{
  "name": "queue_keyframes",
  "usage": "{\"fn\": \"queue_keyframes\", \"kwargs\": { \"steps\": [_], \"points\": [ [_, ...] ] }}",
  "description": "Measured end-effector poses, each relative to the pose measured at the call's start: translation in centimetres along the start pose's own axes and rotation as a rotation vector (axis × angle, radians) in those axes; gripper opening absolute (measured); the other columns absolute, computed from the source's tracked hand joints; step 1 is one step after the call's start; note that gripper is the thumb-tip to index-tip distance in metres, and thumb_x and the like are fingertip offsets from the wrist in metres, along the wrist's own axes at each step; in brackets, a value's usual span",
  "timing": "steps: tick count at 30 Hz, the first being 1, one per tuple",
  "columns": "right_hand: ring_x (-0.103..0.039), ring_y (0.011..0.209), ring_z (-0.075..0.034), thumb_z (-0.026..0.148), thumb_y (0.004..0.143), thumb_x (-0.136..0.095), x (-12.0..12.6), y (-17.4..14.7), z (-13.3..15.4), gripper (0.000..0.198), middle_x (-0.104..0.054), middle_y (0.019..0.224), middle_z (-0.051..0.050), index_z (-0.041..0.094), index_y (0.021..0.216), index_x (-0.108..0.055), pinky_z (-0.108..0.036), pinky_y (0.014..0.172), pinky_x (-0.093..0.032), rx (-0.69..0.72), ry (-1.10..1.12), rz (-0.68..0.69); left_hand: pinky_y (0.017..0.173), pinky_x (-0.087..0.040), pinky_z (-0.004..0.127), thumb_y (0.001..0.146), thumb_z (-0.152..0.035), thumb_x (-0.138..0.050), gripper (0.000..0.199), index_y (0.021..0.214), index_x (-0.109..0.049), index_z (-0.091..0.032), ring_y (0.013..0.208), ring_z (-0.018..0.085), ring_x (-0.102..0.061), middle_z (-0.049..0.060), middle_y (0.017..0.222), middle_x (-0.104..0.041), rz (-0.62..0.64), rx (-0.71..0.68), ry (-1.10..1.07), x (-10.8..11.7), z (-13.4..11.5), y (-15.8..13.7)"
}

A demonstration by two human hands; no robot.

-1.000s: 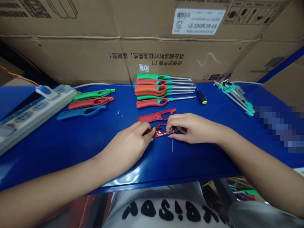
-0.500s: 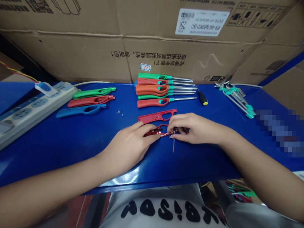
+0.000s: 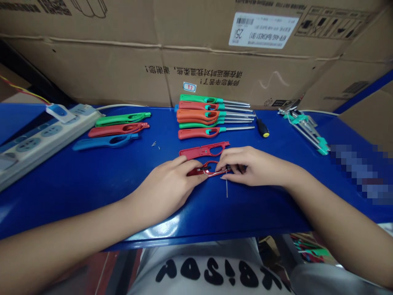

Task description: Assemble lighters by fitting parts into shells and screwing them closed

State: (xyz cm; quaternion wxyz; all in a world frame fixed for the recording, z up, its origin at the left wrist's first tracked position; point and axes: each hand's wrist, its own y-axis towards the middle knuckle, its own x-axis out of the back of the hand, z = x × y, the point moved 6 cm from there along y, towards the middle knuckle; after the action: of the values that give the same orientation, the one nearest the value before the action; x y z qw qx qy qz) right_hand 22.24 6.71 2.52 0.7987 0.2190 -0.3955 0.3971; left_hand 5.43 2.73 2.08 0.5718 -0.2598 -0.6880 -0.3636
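Low over the blue table, my left hand (image 3: 172, 180) grips the handle end of an opened red lighter shell (image 3: 211, 173) with thumb and fingers. A pale wire runs along the inside of the shell. At its other end my right hand (image 3: 242, 166) pinches small parts that my fingers partly hide. A thin clear tube (image 3: 226, 188) sticks out below the right fingertips, toward me. Just beyond the hands lies a second red shell half (image 3: 196, 152), flat on the table.
Several assembled lighters (image 3: 199, 132) lie stacked behind, near a screwdriver (image 3: 263, 128). Shell halves (image 3: 110, 142) and a power strip (image 3: 49, 133) are at left, tiny screws (image 3: 154, 144) between. Metal lighter tubes (image 3: 307, 129) lie at right. A cardboard box (image 3: 123, 73) stands behind.
Both hands hold nearly the same pose on the red shell. The thin clear tube now hangs straighter and slightly farther right. The whole view has shifted slightly.
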Motion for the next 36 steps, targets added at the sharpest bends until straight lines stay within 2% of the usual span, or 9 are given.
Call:
{"fn": "queue_keyframes", "kwargs": {
  "steps": [13, 18, 28, 36],
  "points": [
    [-0.054, 0.066, -0.008, 0.019, 0.090, -0.067, 0.17, -0.03, 0.06, 0.013, -0.065, 0.093, -0.002, 0.016, 0.103, -0.070, -0.022, 0.064, -0.045, 0.004, 0.001, -0.015, 0.086, -0.060, 0.043, 0.099, -0.015, -0.053, 0.036, 0.130, -0.070, -0.024, 0.103, 0.027, -0.064, 0.008, 0.123, -0.070, 0.010, -0.002, -0.003, -0.06, -0.01, -0.02],
    [-0.054, 0.066, -0.008, 0.020, 0.090, -0.068, -0.01, 0.06, 0.03, 0.013, -0.065, 0.098, -0.003, 0.017, 0.103, -0.069, -0.023, 0.064, -0.045, 0.007, -0.013, 0.003, 0.086, -0.059, 0.044, 0.100, -0.015, -0.053, 0.036, 0.131, -0.069, -0.022, 0.102, 0.027, -0.061, 0.010, 0.120, -0.069, 0.031, 0.001, -0.042, -0.20, -0.04, -0.06],
    [-0.055, 0.068, -0.008, 0.021, 0.091, -0.066, -0.04, -0.26, -0.38, 0.014, -0.065, 0.100, -0.002, 0.019, 0.105, -0.069, -0.023, 0.065, -0.045, -0.003, -0.011, 0.014, 0.084, -0.053, 0.045, 0.107, -0.026, -0.042, 0.036, 0.132, -0.068, -0.025, 0.099, 0.026, -0.058, 0.010, 0.117, -0.066, 0.021, 0.047, -0.099, -0.42, -0.16, -0.24],
    [-0.054, 0.068, -0.009, 0.022, 0.093, -0.064, -0.25, -0.05, -0.14, 0.013, -0.064, 0.099, -0.004, 0.016, 0.104, -0.067, -0.024, 0.065, -0.045, 0.009, -0.030, 0.020, 0.083, -0.051, 0.043, 0.106, -0.025, -0.044, 0.035, 0.132, -0.067, -0.025, 0.098, 0.026, -0.057, 0.009, 0.115, -0.065, 0.023, 0.049, -0.104, -0.49, -0.27, -0.29]
  ]
}}
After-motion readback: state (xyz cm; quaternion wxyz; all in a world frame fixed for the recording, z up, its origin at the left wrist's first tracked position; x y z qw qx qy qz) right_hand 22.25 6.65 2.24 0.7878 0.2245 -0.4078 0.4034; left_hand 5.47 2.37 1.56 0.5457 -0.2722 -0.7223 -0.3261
